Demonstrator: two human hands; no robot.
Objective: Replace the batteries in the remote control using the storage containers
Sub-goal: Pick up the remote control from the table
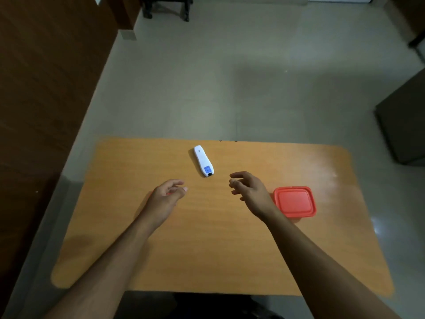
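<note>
The white remote (pixel 203 161) lies near the desk's (pixel 207 249) far edge, probably light, stiff and slick; I'd pinch its long sides. Both hands, left (pixel 166 196) and right (pixel 249 189), hover loosely curled, empty.

White remote (pixel 203 161) with blue label, red-lidded container (pixel 294 201), orange wood-grain table (pixel 207 245), pale grey floor (pixel 207 88).

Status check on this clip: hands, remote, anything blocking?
Left hand and right hand open, empty, above table. Remote lies untouched ahead. Red container lidded, right. Path clear.
</note>
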